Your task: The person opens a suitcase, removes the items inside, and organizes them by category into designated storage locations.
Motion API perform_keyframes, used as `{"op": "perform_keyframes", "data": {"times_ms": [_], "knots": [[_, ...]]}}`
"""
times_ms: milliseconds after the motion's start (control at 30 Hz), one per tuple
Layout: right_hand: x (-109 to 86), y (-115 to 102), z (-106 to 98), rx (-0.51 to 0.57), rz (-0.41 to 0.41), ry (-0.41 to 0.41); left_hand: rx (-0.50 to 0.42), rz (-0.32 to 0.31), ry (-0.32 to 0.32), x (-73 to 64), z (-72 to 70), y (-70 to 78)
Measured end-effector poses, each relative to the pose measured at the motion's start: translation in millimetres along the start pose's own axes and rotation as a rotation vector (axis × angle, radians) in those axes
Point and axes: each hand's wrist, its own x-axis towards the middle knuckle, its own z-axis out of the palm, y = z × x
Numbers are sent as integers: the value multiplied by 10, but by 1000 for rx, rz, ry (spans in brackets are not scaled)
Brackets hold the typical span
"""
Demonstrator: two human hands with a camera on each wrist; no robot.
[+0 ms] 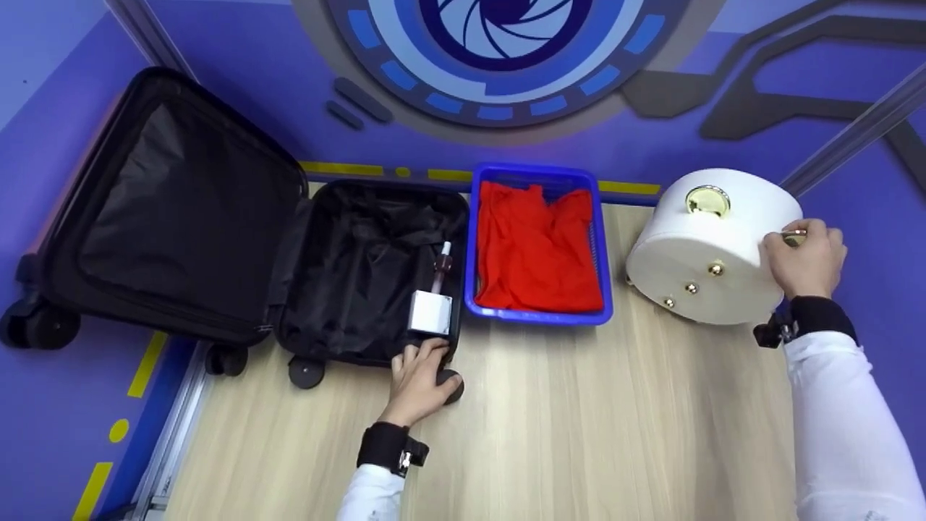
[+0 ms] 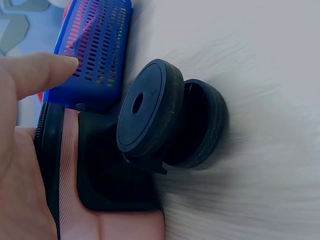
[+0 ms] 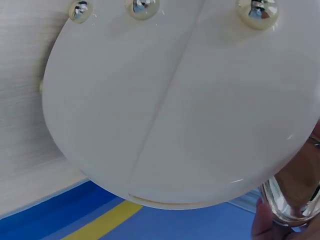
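Observation:
My left hand (image 1: pixel 418 383) lies over the near rim of an open black-lined suitcase (image 1: pixel 354 289), beside its caster wheel (image 1: pixel 450 386); in the left wrist view the thumb (image 2: pixel 47 74) is straight. Just beyond its fingertips, inside the suitcase, sits a pale square object (image 1: pixel 431 312), with a thin dark-red piece (image 1: pixel 442 265) with a white tip beyond it. At the far right, my right hand (image 1: pixel 806 260) grips a gold handle (image 3: pixel 286 202) on the side of a white drum-shaped box (image 1: pixel 702 278). Gold knobs (image 1: pixel 692 288) dot the box's face.
A blue basket (image 1: pixel 537 317) with red cloth (image 1: pixel 539 250) in it stands between suitcase and box. The suitcase lid (image 1: pixel 173 217) leans open at the left. A purple wall (image 1: pixel 405 152) runs along the back of the wooden table (image 1: pixel 564 427).

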Motion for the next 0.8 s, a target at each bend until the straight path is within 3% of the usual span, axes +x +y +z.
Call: {"op": "perform_keyframes", "data": {"times_ms": [333,533,800], "knots": [[-598,36,21,83,40,96,-10,-2,6,125,-67,-13],[-1231,189,85,71,-18,233,-12,-13,-32,72,-29,-2],[-2099,268,173,100,-97,358,-26,8,-9,-6,7,-25]]}}
